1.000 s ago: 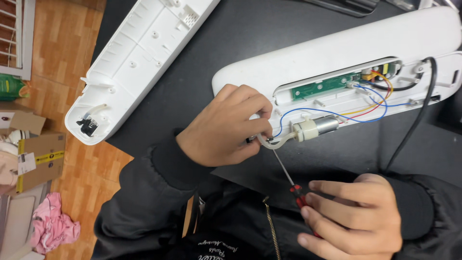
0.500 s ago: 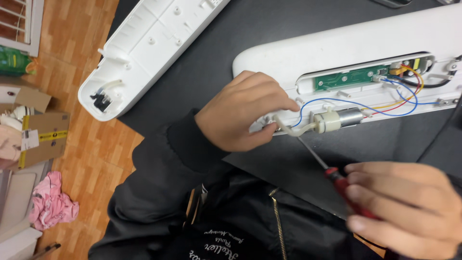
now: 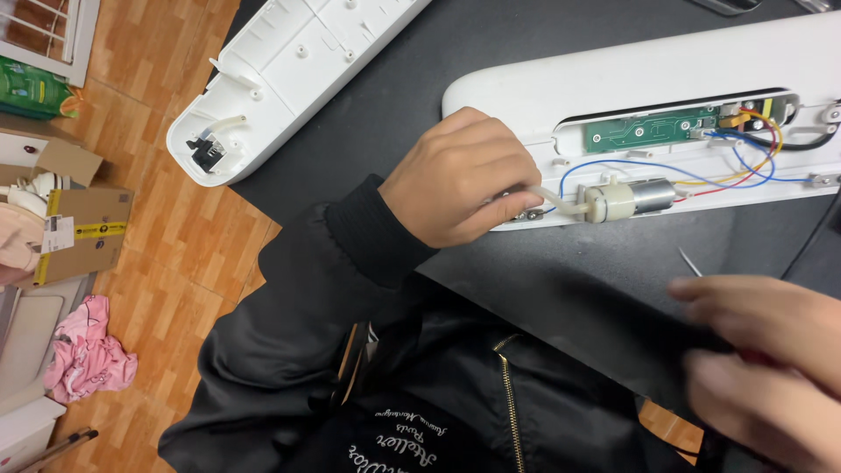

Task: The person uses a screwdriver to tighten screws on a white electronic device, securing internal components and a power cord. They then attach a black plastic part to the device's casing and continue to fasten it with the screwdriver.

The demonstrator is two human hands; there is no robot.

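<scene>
An opened white plastic housing lies on a black table, showing a green circuit board, coloured wires and a small grey motor pump. My left hand rests on the housing's left end, fingers pinching a pale tube beside the pump. My right hand, blurred at the lower right, grips a screwdriver whose thin metal tip points up, clear of the housing.
A second white plastic cover lies upside down at the table's upper left. On the wooden floor at the left are a cardboard box, a pink cloth and a green package. My black jacket fills the bottom.
My right hand has drawn the screwdriver back from the housing toward the lower right. The view has shifted, so the housing appears further right. My left hand stays on the tube.
</scene>
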